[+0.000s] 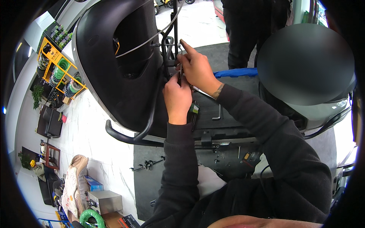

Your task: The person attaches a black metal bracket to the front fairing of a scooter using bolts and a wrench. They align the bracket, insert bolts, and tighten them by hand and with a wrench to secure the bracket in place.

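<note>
My left hand [177, 98] is closed, its thumb and fingers pinched at the foot of a black metal bracket [170, 45] on the scooter's black front panel [110, 72]. What they hold is hidden. Just above it, my right hand [198, 70] has curled fingers around a thin silver rod [181, 69], its index finger reaching up along the bracket. Under the right wrist a silver bar [203, 92] shows; whether the hand touches it I cannot tell. An L-shaped hex key [218, 113] lies on the black footboard [232, 123], near a green-and-black object [195, 108].
A grey cable [152, 38] arcs across the front panel. A black tubular guard [146, 121] juts out left. Small parts and tools [238, 152] lie on the grey mat [148, 190]. Another person in dark trousers [243, 34] stands beyond the scooter. A metal box [108, 201] sits lower left.
</note>
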Tool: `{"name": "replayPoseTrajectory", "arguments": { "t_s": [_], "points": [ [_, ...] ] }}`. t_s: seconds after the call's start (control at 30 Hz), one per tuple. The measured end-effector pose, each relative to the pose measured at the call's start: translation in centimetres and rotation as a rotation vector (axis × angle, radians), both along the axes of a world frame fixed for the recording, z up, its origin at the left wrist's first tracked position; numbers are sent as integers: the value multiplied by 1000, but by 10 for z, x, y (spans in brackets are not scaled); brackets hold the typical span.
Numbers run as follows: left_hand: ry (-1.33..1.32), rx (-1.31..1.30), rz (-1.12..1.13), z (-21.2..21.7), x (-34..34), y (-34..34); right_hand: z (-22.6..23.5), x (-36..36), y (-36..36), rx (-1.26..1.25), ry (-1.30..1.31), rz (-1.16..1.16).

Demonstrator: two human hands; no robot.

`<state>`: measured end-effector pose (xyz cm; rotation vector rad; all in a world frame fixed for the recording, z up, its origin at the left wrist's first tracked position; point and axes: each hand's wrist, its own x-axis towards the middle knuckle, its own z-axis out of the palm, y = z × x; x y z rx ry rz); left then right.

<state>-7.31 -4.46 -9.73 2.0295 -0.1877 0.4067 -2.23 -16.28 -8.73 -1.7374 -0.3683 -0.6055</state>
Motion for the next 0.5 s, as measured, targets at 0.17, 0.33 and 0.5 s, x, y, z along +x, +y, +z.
{"name": "replayPoseTrajectory", "arguments": {
  "t_s": [0.17, 0.33, 0.5],
  "points": [
    [-12, 7, 67, 20, -24, -6, 6, 15, -11, 261, 94, 151],
    [-169, 0, 114, 31, -46, -22, 4, 45, -35, 550, 285, 500],
    [-418, 138, 120, 44, -49, -30, -7, 69, -31, 758, 402, 730]
  ]
}}
